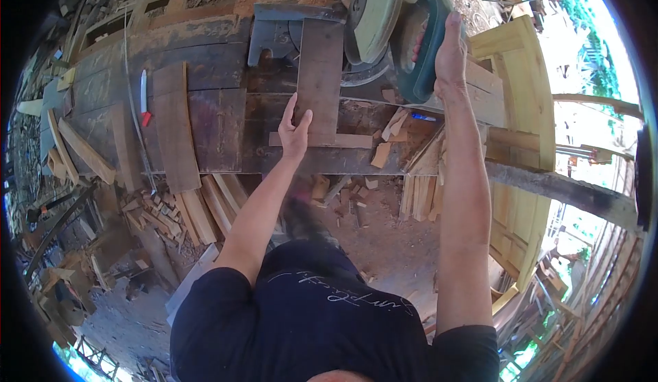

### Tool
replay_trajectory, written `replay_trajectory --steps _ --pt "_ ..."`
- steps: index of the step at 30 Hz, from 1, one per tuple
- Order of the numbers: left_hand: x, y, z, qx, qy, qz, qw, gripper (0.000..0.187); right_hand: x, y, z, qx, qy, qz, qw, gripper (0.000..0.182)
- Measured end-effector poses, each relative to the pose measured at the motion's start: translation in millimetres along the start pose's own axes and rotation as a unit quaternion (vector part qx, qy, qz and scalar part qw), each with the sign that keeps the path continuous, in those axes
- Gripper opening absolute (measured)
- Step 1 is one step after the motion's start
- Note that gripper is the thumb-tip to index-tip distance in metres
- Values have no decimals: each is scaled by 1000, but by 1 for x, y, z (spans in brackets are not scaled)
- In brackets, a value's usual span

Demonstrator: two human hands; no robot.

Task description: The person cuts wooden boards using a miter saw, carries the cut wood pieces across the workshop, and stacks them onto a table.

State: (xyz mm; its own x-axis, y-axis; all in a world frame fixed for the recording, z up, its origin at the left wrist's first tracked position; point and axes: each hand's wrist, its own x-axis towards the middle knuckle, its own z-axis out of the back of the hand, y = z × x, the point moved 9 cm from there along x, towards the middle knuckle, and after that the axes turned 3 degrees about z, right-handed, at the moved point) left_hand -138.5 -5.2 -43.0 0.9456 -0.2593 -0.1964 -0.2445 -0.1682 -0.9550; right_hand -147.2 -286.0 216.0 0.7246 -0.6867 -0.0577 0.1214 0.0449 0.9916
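Note:
A dark wooden board lies lengthwise away from me, its far end against the metal fence of a miter saw. Around the near left part of this board is my left hand, thumb on top and fingers along the left edge. My right hand is wrapped round the saw's green D-shaped handle, to the right of the blade guard. The blade guard stands just right of the board. A thin wood strip lies crosswise under the board's near end.
On the bench's left lie a wider plank, a knife-like tool with a red end and a long thin metal rod. A blue marker and offcuts lie right of the board. A pale wooden frame stands at the right. Scraps cover the ground.

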Motion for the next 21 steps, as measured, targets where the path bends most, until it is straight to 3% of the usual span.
replay_trajectory --steps 9,21 --pt "1 4 1 -15 -11 4 1000 55 -5 -3 -3 9 18 46 999 64" --pt "2 5 6 -19 -12 8 1000 54 -7 -15 -3 18 26 37 999 65"
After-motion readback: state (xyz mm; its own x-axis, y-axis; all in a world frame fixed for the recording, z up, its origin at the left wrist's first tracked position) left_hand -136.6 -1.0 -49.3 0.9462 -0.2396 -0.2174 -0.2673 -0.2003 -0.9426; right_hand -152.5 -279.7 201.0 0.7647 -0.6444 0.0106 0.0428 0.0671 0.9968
